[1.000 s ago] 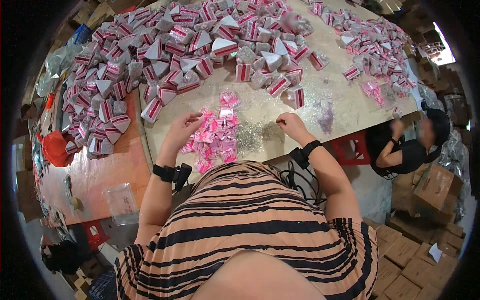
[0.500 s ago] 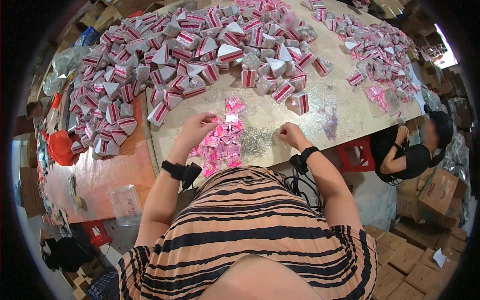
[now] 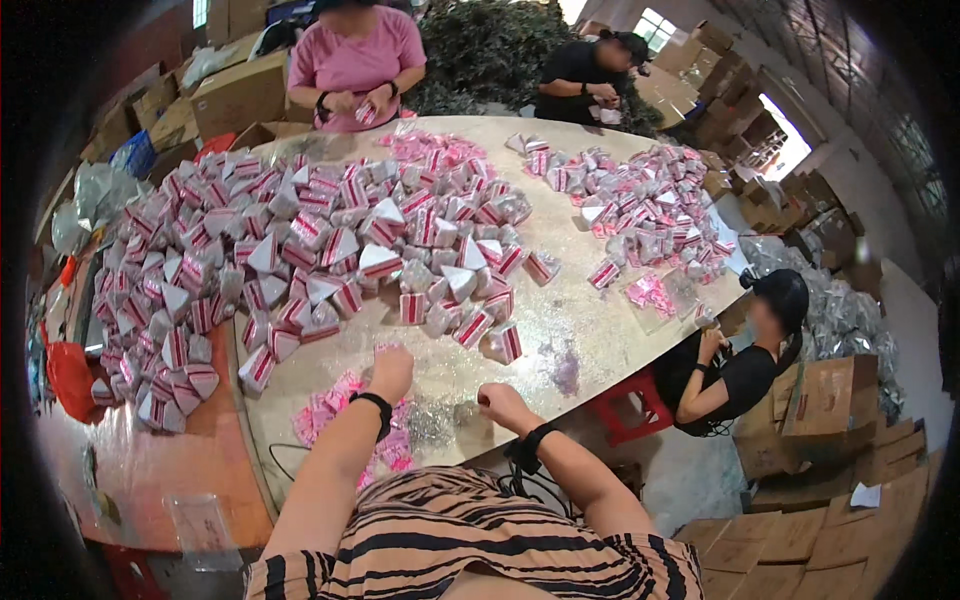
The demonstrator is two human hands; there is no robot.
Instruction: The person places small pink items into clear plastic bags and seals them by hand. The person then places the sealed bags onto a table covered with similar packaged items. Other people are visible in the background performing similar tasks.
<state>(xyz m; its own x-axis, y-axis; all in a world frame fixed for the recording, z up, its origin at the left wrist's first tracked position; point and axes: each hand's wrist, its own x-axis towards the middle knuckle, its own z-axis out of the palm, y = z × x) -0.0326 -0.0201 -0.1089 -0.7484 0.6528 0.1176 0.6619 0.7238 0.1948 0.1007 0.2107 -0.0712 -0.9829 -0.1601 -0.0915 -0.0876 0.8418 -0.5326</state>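
Left hand [image 3: 390,368]: knuckles up on the pink packets [image 3: 340,415]; grip cannot be told.
Right hand [image 3: 498,402]: curled shut, contents hidden, beside glitter [image 3: 432,425].
Beyond: striped triangular boxes [image 3: 330,260] heaped across the table [image 3: 560,345].

A packing workshop is operating: workers are sitting around a table [image 3: 600,330] heaped with small boxes [image 3: 330,250], cardboard cartons [image 3: 820,400] stacked alongside

Left hand [image 3: 390,368] reaches forward; right hand [image 3: 500,402] curled.
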